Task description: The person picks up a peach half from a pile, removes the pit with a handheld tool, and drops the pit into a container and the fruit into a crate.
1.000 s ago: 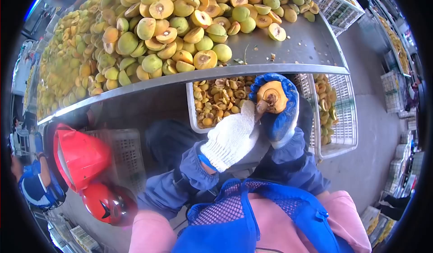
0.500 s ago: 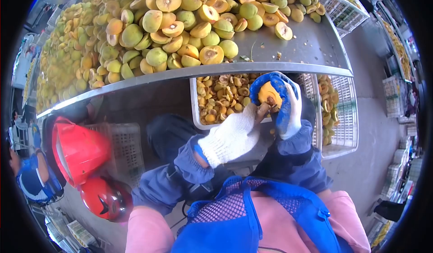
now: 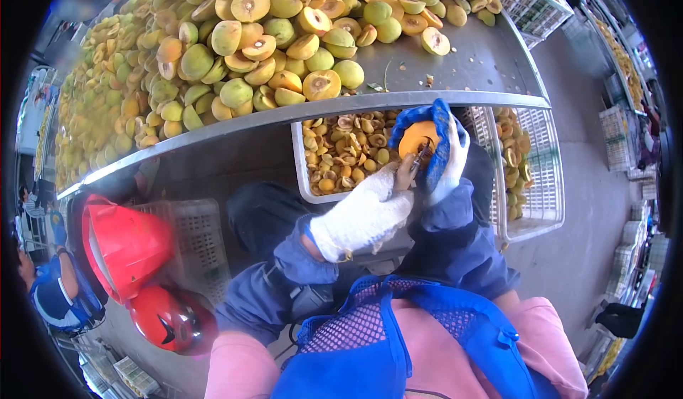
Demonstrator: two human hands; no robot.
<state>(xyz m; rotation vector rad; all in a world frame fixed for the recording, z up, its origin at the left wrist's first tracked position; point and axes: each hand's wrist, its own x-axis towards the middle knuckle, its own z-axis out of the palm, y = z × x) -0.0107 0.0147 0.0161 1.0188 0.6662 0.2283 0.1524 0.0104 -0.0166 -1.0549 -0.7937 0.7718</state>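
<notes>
My right hand [image 3: 449,153], in a blue-coated white glove, is curled around a yellow peach half [image 3: 416,137] with its cut face turned toward my other hand. The white knit glove on my left hand [image 3: 366,210] has brown-stained fingers. Those fingers are closed around a small dark metal tool [image 3: 425,150], whose end is at the middle of the cut face. The tool's exact kind is hard to make out. Below both hands is a white crate [image 3: 299,160] of small peach pieces.
A metal table [image 3: 491,64] heaped with halved peaches [image 3: 249,50] lies ahead, its raised edge just beyond my hands. White baskets [image 3: 544,178] stand at right. A red bucket [image 3: 131,242] and red helmet [image 3: 167,321] are at left, near another person [image 3: 64,292].
The peach half has turned and its cut face shows more, with the tool visible at its centre. My left hand has shifted slightly left and down. The whole view has shifted a little.
</notes>
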